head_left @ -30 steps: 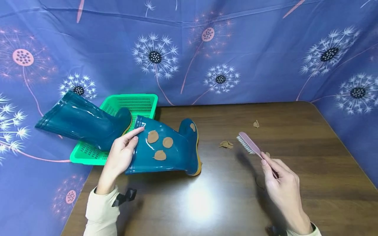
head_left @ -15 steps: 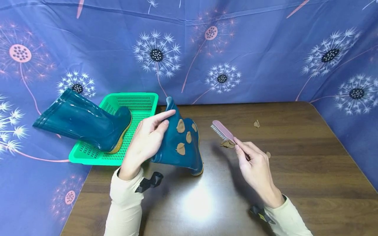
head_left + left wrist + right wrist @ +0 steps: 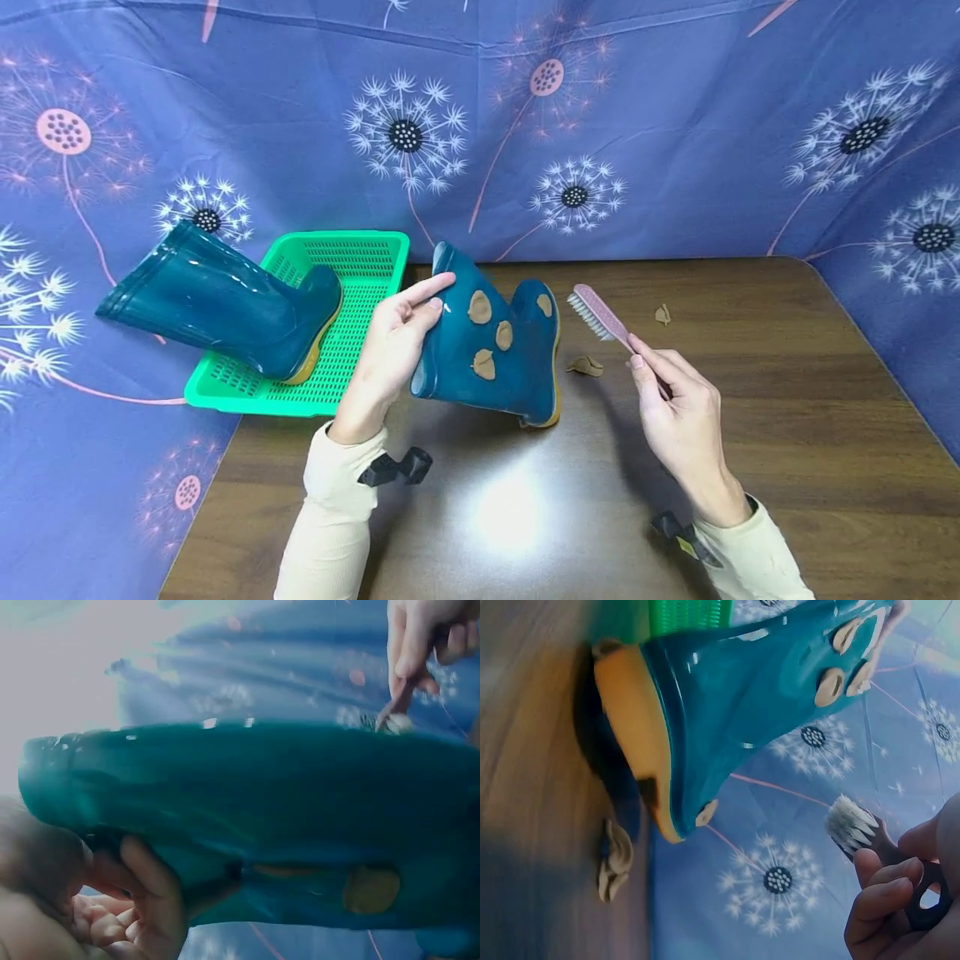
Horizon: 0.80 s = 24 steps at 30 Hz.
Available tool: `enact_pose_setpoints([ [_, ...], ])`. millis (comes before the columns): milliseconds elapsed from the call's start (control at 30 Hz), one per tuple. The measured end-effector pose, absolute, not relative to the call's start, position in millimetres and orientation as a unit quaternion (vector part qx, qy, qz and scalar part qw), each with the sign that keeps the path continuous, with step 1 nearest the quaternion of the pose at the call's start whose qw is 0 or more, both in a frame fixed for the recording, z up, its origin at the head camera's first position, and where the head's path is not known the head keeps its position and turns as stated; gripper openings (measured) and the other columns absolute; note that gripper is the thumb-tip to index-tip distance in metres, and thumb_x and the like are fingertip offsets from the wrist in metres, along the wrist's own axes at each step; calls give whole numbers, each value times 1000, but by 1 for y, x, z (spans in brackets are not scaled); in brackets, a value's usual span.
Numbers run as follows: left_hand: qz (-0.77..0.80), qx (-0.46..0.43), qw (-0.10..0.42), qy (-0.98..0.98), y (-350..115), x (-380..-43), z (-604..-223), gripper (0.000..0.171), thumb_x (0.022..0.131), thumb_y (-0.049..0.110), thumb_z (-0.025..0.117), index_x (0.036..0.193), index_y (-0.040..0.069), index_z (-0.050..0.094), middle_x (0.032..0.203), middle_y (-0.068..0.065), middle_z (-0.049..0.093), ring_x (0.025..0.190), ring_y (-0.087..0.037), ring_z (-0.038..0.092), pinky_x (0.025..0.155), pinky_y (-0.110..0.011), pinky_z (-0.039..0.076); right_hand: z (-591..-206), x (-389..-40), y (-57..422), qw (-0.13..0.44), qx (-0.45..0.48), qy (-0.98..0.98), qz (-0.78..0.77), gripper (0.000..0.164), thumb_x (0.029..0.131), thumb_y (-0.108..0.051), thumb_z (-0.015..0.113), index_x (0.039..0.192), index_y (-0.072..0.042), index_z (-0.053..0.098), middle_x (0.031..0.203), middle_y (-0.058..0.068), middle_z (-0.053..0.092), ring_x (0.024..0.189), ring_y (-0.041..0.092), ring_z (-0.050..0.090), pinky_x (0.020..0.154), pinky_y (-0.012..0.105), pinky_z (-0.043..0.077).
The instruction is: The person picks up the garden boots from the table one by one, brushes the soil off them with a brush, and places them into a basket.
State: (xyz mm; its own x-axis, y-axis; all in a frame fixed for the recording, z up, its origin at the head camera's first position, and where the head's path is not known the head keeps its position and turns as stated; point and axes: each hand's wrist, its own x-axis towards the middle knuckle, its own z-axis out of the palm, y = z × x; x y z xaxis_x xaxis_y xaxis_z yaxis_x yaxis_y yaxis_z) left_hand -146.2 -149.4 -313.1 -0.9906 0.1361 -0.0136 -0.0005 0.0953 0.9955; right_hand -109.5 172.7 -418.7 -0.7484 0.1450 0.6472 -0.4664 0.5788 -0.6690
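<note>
My left hand (image 3: pixel 393 342) grips a blue-green rubber boot (image 3: pixel 517 379) by the top of its shaft, thumb and index finger showing on the near face. The boot is tilted, toe and yellow sole (image 3: pixel 634 727) toward the right. Several flat brown mud-like patches (image 3: pixel 480 307) stick to the shaft, and another patch (image 3: pixel 544 305) sits on the toe. In my right hand (image 3: pixel 678 417) is a pink brush (image 3: pixel 609 318), pinched by its handle. Its white bristles (image 3: pixel 849 823) face the boot, a small gap from the sole in the head view.
A second blue-green boot (image 3: pixel 225 304) leans in a green plastic basket (image 3: pixel 277 407) at the left. Brown scraps (image 3: pixel 585 367) lie on the wooden table (image 3: pixel 810 400) right of the held boot, with a smaller scrap (image 3: pixel 663 314) farther back. Patterned blue cloth (image 3: pixel 660 117) hangs behind.
My left hand has moved right with the boot, away from the basket, and the boot has turned. My right hand has shifted left with the brush, then slightly back right.
</note>
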Motion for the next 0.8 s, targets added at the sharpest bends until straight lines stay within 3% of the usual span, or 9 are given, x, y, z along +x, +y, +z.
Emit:
enact_pose_setpoints([
  [100, 657, 32, 55, 751, -166, -149, -323, 44, 114, 13, 44, 156, 10, 55, 129, -21, 75, 90, -4, 79, 80, -25, 63, -419, -111, 168, 320, 104, -833, 440, 33, 97, 3, 71, 127, -8, 79, 94, 9, 77, 74, -11, 49, 64, 10, 35],
  [267, 612, 38, 71, 787, -196, -150, -328, 46, 114, 15, 43, 159, 9, 51, 113, -14, 81, 86, -3, 78, 79, -24, 63, -426, -124, 159, 276, 110, -860, 415, 31, 100, -4, 69, 129, -9, 78, 91, 2, 74, 69, -2, 47, 59, 17, 33],
  [433, 585, 31, 87, 806, -217, -146, -334, 48, 114, 15, 43, 161, 9, 47, 125, -22, 76, 93, -2, 78, 82, -23, 62, -435, -147, 148, 260, 128, -884, 366, 29, 102, -10, 68, 130, -8, 77, 96, 5, 77, 67, 11, 50, 58, 26, 39],
  [600, 556, 46, 95, 824, -228, -144, -336, 49, 115, 18, 43, 163, 12, 45, 143, -25, 66, 113, -22, 78, 86, -25, 62, -444, -166, 136, 269, 138, -890, 341, 29, 103, -14, 68, 129, -6, 78, 102, 10, 79, 67, 19, 59, 59, 42, 48],
  [800, 520, 53, 96, 847, -232, -145, -332, 49, 114, 18, 43, 163, 13, 45, 149, -22, 63, 124, -37, 72, 88, -23, 61, -453, -173, 125, 271, 164, -886, 338, 30, 102, -12, 68, 130, -9, 78, 101, 10, 78, 66, 19, 62, 57, 42, 51],
])
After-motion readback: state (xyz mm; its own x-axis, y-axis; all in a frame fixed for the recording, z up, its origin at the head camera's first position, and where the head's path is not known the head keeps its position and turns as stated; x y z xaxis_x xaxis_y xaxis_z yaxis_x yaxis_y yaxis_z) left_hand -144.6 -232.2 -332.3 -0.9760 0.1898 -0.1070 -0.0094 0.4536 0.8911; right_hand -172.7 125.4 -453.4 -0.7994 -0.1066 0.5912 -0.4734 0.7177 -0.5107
